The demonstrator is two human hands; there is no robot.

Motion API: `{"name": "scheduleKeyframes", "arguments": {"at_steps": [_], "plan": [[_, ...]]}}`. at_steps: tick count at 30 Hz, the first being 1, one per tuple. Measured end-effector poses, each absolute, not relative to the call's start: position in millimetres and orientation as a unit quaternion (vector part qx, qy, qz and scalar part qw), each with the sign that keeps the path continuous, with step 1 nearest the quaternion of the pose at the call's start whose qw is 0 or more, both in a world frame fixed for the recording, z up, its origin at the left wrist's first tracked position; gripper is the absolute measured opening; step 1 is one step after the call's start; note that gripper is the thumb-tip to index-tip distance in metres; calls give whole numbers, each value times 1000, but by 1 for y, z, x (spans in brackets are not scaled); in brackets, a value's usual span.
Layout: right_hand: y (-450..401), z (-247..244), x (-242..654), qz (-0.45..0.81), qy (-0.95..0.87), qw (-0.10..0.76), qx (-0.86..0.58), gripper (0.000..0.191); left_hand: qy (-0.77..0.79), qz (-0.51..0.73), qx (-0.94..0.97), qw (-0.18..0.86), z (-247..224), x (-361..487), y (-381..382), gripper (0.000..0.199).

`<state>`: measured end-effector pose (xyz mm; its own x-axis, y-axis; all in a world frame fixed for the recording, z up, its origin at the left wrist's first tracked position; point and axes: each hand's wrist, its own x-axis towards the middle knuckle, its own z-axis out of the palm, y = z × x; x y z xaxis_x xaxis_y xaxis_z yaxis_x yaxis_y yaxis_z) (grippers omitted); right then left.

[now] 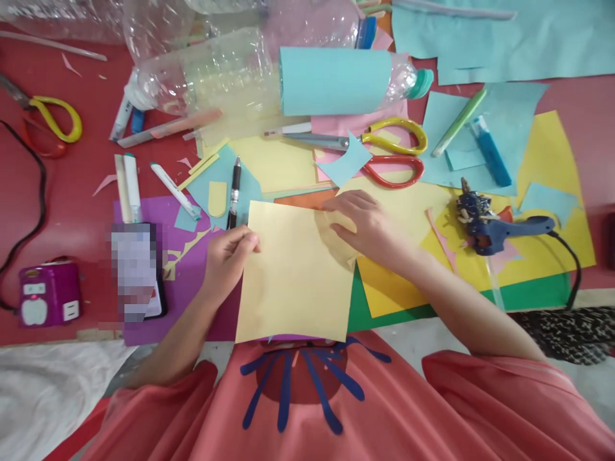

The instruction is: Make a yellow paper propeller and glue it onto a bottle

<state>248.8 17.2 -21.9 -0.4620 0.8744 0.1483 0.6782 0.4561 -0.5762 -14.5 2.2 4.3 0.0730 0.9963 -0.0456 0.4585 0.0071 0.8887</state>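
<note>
A pale yellow sheet of paper (pixel 295 282) is in front of me at the table's near edge, its lower edge reaching toward my shirt. My left hand (pixel 228 259) pinches its left edge between thumb and fingers. Over the sheet's upper right corner lies my right hand (pixel 362 224), with fingers stretched out and the thumb apart; whether the fingertips press on the paper is hard to see. A black pen (pixel 234 189) lies just beyond my left hand. Large scissors (pixel 350 142) with yellow and red handles lie beyond the sheet, a light blue paper scrap (pixel 346 160) on them.
Clear plastic bottles (pixel 206 77) lie at the back, one wrapped in light blue paper (pixel 336 81). At right a glue gun (pixel 500 227) rests on yellow paper (pixel 398 288). At left are a phone (pixel 152 275), a purple power adapter (pixel 50 294) and second scissors (pixel 52 118).
</note>
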Motion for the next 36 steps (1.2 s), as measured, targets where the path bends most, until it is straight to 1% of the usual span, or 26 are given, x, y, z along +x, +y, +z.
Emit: {"name": "scheduleKeyframes", "arguments": {"at_steps": [3, 7, 10, 13, 15, 16, 17, 19, 22, 24, 27, 29, 33, 36], "plan": [[20, -19, 251, 269, -789, 263, -485, 29, 609, 338, 617, 367, 2, -15, -2, 28], [25, -10, 260, 352, -741, 288, -494, 32, 595, 401, 624, 310, -9, -19, -4, 33], [28, -4, 271, 334, -741, 294, -503, 22, 567, 400, 668, 269, -19, -20, -3, 37], [32, -3, 279, 284, -753, 290, -517, 17, 541, 338, 754, 155, -21, -16, -3, 32], [35, -7, 280, 256, -754, 298, -526, 18, 478, 280, 828, 84, -18, -10, -3, 31], [35, -9, 280, 248, -755, 302, -527, 19, 425, 248, 868, 71, -17, -5, -4, 29], [36, -12, 279, 245, -755, 304, -527, 20, 353, 192, 912, 86, -16, 0, -5, 31], [36, -17, 276, 248, -759, 305, -519, 24, 255, 88, 957, 107, -16, 10, -8, 42], [37, -21, 273, 248, -774, 310, -493, 31, 251, 18, 964, 86, -20, 22, -13, 62], [38, -23, 273, 228, -787, 308, -484, 35, 272, 8, 959, 80, -24, 28, -15, 66], [38, -26, 272, 192, -793, 292, -499, 41, 293, 0, 953, 82, -27, 35, -17, 66], [38, -28, 271, 180, -794, 290, -504, 41, 304, 11, 949, 82, -27, 38, -18, 63], [35, -30, 269, 168, -807, 297, -482, 40, 281, 109, 951, 69, -28, 37, -20, 47], [33, -30, 268, 166, -814, 280, -481, 41, 278, 178, 943, 36, -30, 32, -20, 47]]}}
